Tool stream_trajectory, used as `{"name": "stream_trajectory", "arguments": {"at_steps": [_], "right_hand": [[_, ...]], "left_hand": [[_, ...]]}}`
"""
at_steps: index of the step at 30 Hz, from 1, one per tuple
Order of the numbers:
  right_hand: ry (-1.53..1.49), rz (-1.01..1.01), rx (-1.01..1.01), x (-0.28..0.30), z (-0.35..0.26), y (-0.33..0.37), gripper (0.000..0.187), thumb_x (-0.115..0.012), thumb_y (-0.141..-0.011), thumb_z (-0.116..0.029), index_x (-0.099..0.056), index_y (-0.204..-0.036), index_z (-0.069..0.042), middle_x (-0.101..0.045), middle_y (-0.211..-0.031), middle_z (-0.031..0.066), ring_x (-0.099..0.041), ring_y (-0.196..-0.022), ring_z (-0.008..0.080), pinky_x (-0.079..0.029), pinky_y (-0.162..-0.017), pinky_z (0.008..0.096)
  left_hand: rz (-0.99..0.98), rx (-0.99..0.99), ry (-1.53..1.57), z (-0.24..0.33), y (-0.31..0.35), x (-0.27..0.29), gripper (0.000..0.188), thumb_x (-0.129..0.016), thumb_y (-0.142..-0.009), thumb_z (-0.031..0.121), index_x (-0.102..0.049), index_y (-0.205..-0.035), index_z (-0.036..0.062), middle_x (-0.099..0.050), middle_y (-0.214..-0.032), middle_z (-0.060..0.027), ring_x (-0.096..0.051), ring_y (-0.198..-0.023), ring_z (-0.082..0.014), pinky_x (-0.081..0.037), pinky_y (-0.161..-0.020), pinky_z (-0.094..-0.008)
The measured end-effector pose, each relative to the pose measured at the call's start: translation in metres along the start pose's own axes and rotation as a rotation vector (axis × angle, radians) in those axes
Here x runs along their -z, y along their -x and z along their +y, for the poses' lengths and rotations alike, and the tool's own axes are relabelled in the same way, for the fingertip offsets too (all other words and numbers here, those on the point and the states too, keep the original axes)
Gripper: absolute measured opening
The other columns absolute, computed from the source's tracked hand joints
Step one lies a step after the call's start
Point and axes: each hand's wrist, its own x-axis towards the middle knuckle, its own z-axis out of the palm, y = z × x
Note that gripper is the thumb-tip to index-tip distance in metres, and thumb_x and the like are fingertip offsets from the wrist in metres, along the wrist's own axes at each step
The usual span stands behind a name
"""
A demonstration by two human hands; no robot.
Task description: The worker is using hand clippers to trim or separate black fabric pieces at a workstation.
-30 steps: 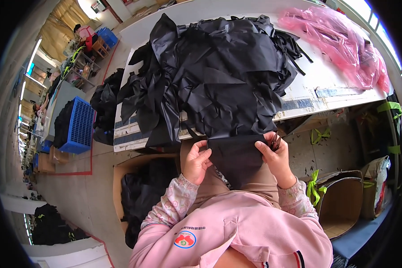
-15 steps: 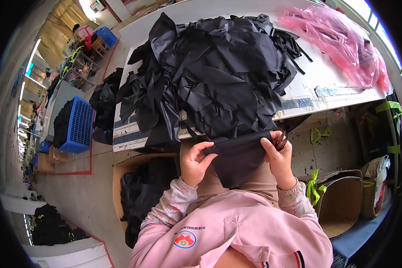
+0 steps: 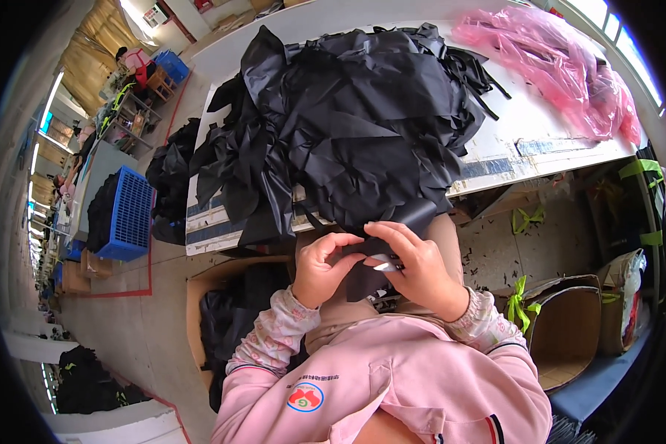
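Observation:
My left hand (image 3: 320, 268) is closed, thumb and fingers pinching the edge of a black fabric piece (image 3: 363, 283) that hangs over my lap. Close beside it, my right hand (image 3: 422, 272) curls round small thread snips (image 3: 383, 265); their shiny blade tips point at my left fingertips. The fingers of my right hand also touch the fabric, and they hide most of the snips' handle. Just beyond both hands, a large heap of black fabric pieces (image 3: 362, 126) covers the table and droops over its near edge.
The white table (image 3: 496, 174) has a worn, taped edge. Pink plastic sheeting (image 3: 562, 74) lies at its far right. A cardboard box (image 3: 200, 325) with black fabric stands at my left, an open carton (image 3: 566, 337) at my right. Farther left are a blue crate (image 3: 132, 214) and a person (image 3: 137, 65).
My right hand has moved left, close to my left hand, and the snips' blades now show. The fabric, spread between both hands before, is now gathered at the left fingertips.

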Motion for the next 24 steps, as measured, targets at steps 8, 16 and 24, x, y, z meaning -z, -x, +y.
{"name": "stream_trajectory", "arguments": {"at_steps": [8,16,24], "right_hand": [[-0.128,-0.079,-0.087,-0.002,0.011,0.001,0.015,-0.073,-0.077,-0.001,-0.062,-0.088,0.000,-0.060,-0.077,0.0103,-0.060,-0.065,0.0245,-0.046,-0.058,0.0309],[-0.389,-0.158,-0.191,0.008,0.013,0.000,0.015,-0.073,-0.081,-0.004,-0.059,-0.085,0.000,-0.054,-0.072,0.0019,-0.047,-0.062,0.0085,-0.037,-0.055,0.0233],[-0.704,-0.171,-0.462,-0.002,0.016,0.008,0.013,-0.071,-0.084,-0.006,-0.058,-0.081,-0.003,-0.049,-0.066,-0.0073,-0.039,-0.062,0.0003,-0.032,-0.053,0.0192]], "left_hand": [[-0.019,-0.219,-0.119,-0.006,-0.001,0.009,0.029,-0.073,-0.075,-0.008,-0.066,-0.102,0.0003,-0.062,-0.103,-0.0085,-0.061,-0.096,-0.0165,-0.047,-0.085,-0.0260],[-0.226,0.047,0.638,-0.027,-0.006,0.003,0.013,-0.064,-0.090,0.009,-0.065,-0.100,-0.0005,-0.063,-0.104,-0.0071,-0.057,-0.101,-0.0156,-0.044,-0.093,-0.0286],[-0.219,0.427,1.191,-0.019,0.002,-0.024,0.029,-0.068,-0.088,0.014,-0.056,-0.113,0.0069,-0.064,-0.100,-0.0001,-0.059,-0.091,-0.0087,-0.046,-0.085,-0.0246]]}}
